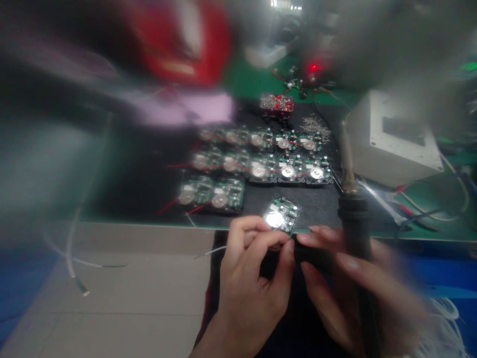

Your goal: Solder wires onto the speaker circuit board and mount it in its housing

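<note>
At the near edge of the bench sits a green circuit board (pixel 291 209) with a shiny round silver part on it. My left hand (pixel 257 278) is closed at the board's near side, thumb and index finger pinched and another finger against the board. A thin white wire (pixel 214 250) sticks out to the left from behind these fingers; its other end is hidden. In my right hand (pixel 357 283), somewhat blurred, is a soldering iron (pixel 353 223), its black handle below and metal barrel pointing up and away. The right fingertips reach close to the left ones.
Several similar boards (pixel 259 171) with red wires stand in rows on the dark mat (pixel 141 189). Behind them are a small box of red-and-metal parts (pixel 276 103) and loose pins (pixel 316 127). A pale metal box (pixel 395 139) stands right. A cable (pixel 74 233) hangs at left.
</note>
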`<control>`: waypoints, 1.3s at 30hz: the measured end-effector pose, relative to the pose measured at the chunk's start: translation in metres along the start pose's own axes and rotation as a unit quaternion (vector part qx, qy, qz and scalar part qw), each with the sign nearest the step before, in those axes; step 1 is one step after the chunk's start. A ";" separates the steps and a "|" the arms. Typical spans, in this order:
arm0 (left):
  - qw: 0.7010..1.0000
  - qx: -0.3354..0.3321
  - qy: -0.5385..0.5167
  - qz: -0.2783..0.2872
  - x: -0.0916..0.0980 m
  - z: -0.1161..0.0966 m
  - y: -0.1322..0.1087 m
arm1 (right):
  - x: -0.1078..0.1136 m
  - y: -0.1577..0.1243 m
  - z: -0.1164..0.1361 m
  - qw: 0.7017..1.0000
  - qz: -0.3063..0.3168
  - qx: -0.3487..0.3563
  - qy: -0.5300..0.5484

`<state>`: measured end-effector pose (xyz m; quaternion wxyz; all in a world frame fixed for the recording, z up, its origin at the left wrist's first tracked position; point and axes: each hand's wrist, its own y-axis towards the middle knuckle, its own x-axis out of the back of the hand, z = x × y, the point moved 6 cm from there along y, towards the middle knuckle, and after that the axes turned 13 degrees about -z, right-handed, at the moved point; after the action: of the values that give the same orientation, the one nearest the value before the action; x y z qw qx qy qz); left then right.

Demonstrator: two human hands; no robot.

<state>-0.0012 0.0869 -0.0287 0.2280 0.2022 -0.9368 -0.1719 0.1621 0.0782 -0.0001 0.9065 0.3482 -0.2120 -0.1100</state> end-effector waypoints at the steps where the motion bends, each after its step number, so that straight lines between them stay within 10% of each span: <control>1: 1.000 -0.004 0.003 -0.001 0.000 -0.001 0.001 | -0.003 0.001 0.001 1.000 0.009 0.007 0.002; 39: 0.972 -0.128 0.158 -0.117 0.000 -0.006 -0.011 | -0.022 -0.006 -0.045 0.999 -0.015 -0.031 -0.032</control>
<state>0.0049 0.0763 -0.0280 0.3752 0.3046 -0.8290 -0.2816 0.1627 0.1080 -0.0411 0.9081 0.3190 -0.2320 -0.1408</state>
